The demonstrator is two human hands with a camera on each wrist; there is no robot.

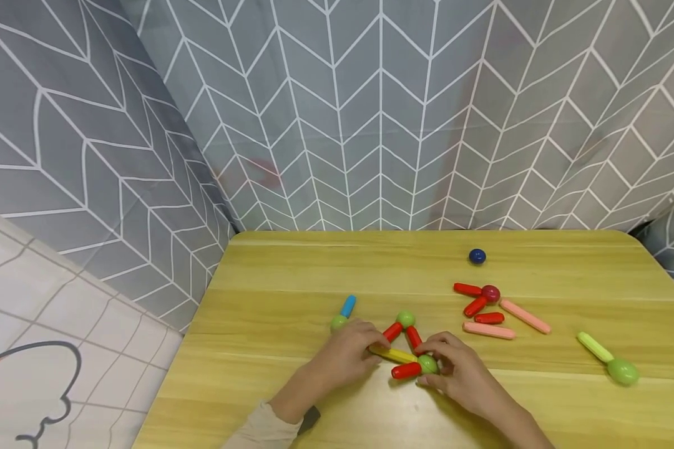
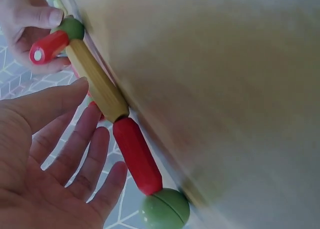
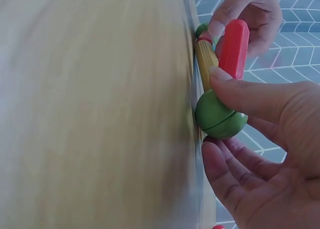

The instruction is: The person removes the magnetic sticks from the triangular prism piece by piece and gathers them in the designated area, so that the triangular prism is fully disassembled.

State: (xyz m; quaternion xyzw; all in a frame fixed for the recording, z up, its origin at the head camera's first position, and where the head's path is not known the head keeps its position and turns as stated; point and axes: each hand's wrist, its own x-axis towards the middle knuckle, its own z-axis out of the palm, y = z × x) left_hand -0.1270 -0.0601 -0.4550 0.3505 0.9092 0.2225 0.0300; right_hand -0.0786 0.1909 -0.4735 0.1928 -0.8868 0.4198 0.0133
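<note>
Yellow stick [image 1: 394, 355] joins a green ball [image 1: 427, 364] at its right end. My left hand [image 1: 345, 352] pinches the stick near its left end, thumb [image 2: 80, 86] against its side in the left wrist view. My right hand [image 1: 460, 374] holds the green ball between thumb and fingers. One short red stick [image 1: 406, 370] juts from this ball; another red stick [image 1: 414, 338] runs toward an upper green ball [image 1: 405, 320], which bears a further red stick [image 1: 392, 332]. The left wrist view shows a red stick [image 2: 137, 156] leading to a green ball [image 2: 165, 209]. My left fingers hide part of the joined pieces.
Beyond my left hand lies a blue stick [image 1: 348, 305] with a green ball [image 1: 339, 322]. To the right are a dark red ball [image 1: 490, 294] with red sticks, pink sticks [image 1: 525, 316], and a lime stick [image 1: 594, 347] with a ball. A navy ball [image 1: 477, 256] sits farther back.
</note>
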